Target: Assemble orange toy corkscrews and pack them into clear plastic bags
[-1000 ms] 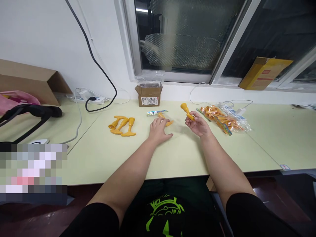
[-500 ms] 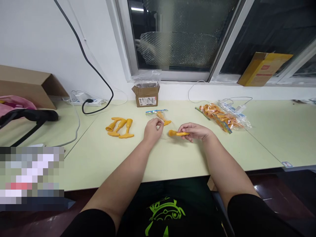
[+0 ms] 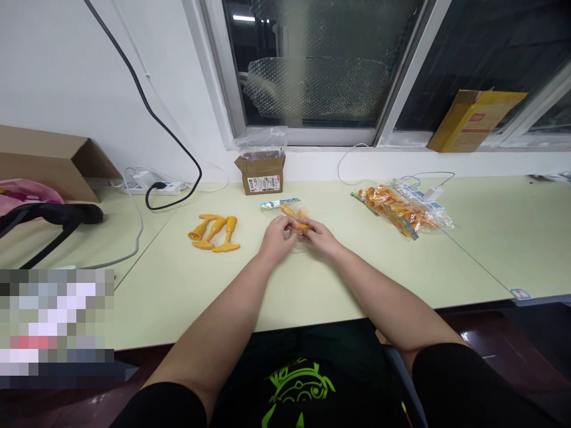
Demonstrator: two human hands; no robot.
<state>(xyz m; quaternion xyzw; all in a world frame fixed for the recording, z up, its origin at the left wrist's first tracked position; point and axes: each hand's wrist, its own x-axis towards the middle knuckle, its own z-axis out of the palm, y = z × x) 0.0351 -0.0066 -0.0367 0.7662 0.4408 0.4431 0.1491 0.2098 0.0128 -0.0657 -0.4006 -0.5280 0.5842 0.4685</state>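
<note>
Pale green counter (image 3: 339, 291) carries all items. Left hand (image 3: 278, 238) and right hand (image 3: 320, 236) sit close together over its middle. Right grip is narrow, closed on a yellow piece (image 3: 303, 226) at the fingertips; fingers hide most of it. Left grip is pinched on a clear bag (image 3: 302, 212), contact partly hidden. Three loose pieces (image 3: 216, 229) lie left of the left hand, apart from it. Containers: brown box (image 3: 262, 173) behind the clear bag, contents unclear; filled bags (image 3: 395, 209) at right, many orange-yellow pieces inside; clear bag, one bagged piece (image 3: 287, 209).
</note>
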